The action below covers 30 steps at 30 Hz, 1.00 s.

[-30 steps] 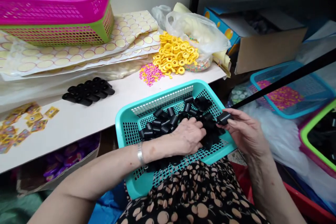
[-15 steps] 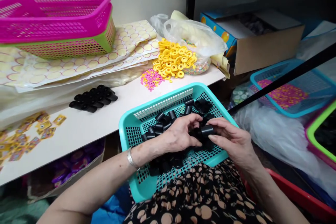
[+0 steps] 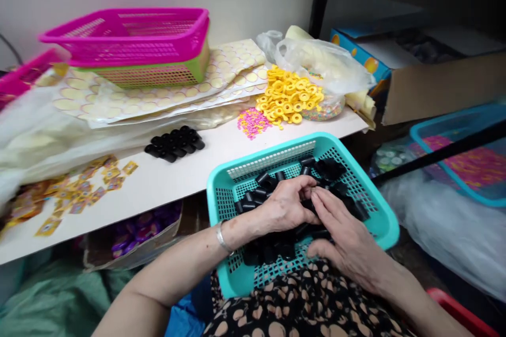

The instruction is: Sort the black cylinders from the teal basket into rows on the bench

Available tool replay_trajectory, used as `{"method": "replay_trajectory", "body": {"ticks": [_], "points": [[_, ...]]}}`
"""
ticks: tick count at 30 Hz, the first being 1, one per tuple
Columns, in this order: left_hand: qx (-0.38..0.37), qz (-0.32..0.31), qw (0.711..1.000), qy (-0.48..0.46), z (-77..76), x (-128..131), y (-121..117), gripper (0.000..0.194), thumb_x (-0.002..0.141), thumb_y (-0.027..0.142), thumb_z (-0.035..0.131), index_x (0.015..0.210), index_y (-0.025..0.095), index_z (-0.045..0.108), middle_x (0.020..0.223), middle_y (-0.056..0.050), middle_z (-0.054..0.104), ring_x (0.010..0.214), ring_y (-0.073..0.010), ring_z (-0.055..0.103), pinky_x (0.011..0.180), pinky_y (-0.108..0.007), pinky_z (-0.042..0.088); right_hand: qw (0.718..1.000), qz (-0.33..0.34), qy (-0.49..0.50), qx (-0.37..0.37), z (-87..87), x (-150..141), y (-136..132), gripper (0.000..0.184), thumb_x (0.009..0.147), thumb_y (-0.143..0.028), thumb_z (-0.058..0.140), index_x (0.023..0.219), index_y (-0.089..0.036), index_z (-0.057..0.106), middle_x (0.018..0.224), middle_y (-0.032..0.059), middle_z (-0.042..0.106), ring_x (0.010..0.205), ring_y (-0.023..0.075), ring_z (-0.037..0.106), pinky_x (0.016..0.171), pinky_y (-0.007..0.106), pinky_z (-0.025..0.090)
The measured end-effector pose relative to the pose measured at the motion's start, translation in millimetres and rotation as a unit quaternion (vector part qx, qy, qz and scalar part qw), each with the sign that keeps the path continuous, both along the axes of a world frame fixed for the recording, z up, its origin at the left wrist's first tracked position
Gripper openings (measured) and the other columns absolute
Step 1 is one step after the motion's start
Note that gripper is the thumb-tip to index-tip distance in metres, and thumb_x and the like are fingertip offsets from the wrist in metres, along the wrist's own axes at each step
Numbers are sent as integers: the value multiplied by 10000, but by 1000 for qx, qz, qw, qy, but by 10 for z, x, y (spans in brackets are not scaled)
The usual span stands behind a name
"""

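Note:
A turquoise basket [image 3: 216, 205] rests on my lap with many short black plastic cylinders [image 3: 261, 194] heaped in it. Over its middle my left hand [image 3: 286, 204], a silver bracelet at the wrist, curls its thumb and fingers round black cylinders, which are mostly hidden. My right hand [image 3: 342, 229] has its fingers stretched out together, their tips meeting the left fingers. Its thumb stands apart, and no piece shows between thumb and fingers. On the table behind, a block of black cylinders [image 3: 174, 145] lies packed side by side in rows.
Yellow ring-shaped pieces [image 3: 290, 95] and small pink bits [image 3: 253, 124] are piled on the white table [image 3: 158, 189]. Gold packets [image 3: 83, 189] lie at left. Stacked pink and green baskets [image 3: 130, 52] stand on sticker sheets. A cardboard box [image 3: 443, 84] and a black bar [image 3: 443, 150] are at right.
My right hand has moved in against my left; the black cylinder that showed between its thumb and fingers is now out of sight. The whole view has shifted, moving things rightward in the picture.

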<state>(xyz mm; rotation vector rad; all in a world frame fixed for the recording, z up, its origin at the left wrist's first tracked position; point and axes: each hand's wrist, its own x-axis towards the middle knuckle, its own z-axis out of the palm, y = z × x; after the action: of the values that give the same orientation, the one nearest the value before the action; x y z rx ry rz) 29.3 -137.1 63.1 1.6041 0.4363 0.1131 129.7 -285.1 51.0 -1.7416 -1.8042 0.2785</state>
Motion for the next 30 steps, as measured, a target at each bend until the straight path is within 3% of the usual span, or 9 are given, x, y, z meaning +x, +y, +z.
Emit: {"method": "replay_trajectory", "body": {"ticks": [3,7,9,11,14,20,23,27,30], "points": [[8,72,997,-28,129,-243,134,510,516,165,810,985,147,612,825,-10,597,755,-139,552,705,-276,470,998,28,-32,-38,-33,35,107,856,831,-456,559,1474,-164,73,1498,156,232,1361,311,255,1047,479,365],[127,305,941,-76,284,-811,553,348,547,226,807,862,163,671,878,-35,629,809,-164,588,746,-291,484,990,-107,-70,-54,-38,412,441,463,889,-392,464,1282,-149,436,1363,148,441,1184,281,489,896,397,472],[163,463,868,-77,194,-1130,840,403,544,254,805,912,167,666,883,-33,647,760,-156,598,706,-286,493,972,-162,-139,-96,-28,599,647,275,893,-323,446,1070,-146,560,1141,134,589,999,267,579,793,372,476],[198,589,780,-66,-13,-1402,1118,448,509,267,813,917,147,673,805,-17,641,694,-137,585,658,-265,482,956,-140,-217,-140,-14,703,836,185,884,-241,427,919,-157,589,965,102,630,892,247,580,746,351,444],[192,666,720,-19,-372,-1657,1434,498,475,298,814,915,110,676,657,9,593,578,-119,544,562,-244,444,934,-45,-307,-176,5,705,1054,175,848,-160,416,830,-160,589,908,95,625,887,256,533,720,353,387],[225,661,714,52,-663,-1705,1742,552,492,341,771,971,87,662,680,7,576,591,-120,527,578,-251,450,911,11,-332,-245,-55,624,1248,180,782,-102,447,879,-139,593,925,138,634,923,284,494,697,370,323],[271,643,712,81,-577,-1611,1718,543,508,307,755,999,104,645,747,6,576,607,-118,528,601,-256,457,908,7,-324,-266,-115,641,1251,180,767,-124,468,898,-126,592,952,158,632,911,285,509,723,385,328],[423,610,667,65,-229,-1358,1344,332,626,260,685,935,148,639,878,-18,580,638,-116,526,629,-261,457,912,23,-293,-285,-140,664,1184,235,717,-150,505,939,-142,580,934,123,643,884,268,543,726,361,366],[472,396,788,-7,111,-1043,969,102,752,215,586,821,159,635,768,-7,585,667,-119,533,657,-245,443,923,37,-267,-275,-139,699,1111,372,729,-132,473,1095,-131,544,937,117,643,899,265,564,740,359,401]]}}
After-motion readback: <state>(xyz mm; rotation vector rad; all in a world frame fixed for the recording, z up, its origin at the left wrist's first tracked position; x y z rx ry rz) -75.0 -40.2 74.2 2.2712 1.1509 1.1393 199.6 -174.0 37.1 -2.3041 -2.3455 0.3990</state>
